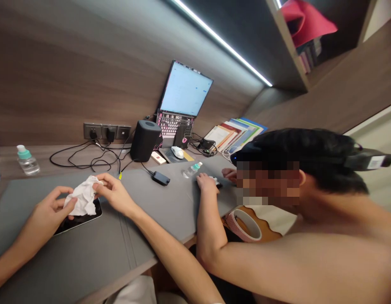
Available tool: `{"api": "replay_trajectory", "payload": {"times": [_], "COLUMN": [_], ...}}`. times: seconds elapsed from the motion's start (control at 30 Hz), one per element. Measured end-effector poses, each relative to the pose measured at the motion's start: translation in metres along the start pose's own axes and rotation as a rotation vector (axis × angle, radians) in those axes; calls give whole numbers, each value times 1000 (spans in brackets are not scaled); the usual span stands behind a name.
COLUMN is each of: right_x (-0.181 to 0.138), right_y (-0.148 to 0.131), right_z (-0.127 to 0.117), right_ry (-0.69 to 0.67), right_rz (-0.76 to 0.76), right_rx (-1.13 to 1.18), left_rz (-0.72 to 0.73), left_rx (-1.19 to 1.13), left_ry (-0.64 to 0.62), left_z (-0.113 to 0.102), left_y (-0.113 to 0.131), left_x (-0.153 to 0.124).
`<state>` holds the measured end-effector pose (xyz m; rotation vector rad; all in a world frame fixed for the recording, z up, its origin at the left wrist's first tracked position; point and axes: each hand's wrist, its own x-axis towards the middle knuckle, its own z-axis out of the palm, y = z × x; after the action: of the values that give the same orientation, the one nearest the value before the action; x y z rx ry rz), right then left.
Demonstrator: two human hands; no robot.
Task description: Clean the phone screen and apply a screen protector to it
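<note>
A crumpled white tissue [83,197] is held up between my two hands, over a dark-screened tablet [93,214] lying on the grey desk mat [145,228]. On the tissue's left side, the fingers of my left hand [51,211] are closed around its edge. My right hand [115,192] pinches its upper right corner between thumb and fingers. The tissue and my left hand hide much of the tablet; its right corner and lower rim show. To the far left stands a clear bottle with a teal and white cap [27,160].
A black speaker [145,141], an open laptop [179,97] and a white mouse [177,152] stand at the back among cables. A small black box [161,178] and another clear bottle [192,170] lie nearer. At right, another person [297,249] leans over the desk.
</note>
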<state>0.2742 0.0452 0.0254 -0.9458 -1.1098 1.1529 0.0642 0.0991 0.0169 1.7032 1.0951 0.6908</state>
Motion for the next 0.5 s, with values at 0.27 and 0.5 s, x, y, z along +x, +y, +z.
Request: {"api": "replay_trajectory", "payload": {"times": [0.27, 0.5], "right_x": [-12, -27], "right_y": [-10, 1], "right_z": [2, -8], "right_ry": [-5, -34], "right_rz": [-223, -478], "right_rx": [-385, -768], "left_rz": [-76, -1], "left_rx": [-17, -169], "left_ry": [-23, -202], "left_z": [-2, 5], "left_y": [9, 18], "left_x": [-1, -9]}}
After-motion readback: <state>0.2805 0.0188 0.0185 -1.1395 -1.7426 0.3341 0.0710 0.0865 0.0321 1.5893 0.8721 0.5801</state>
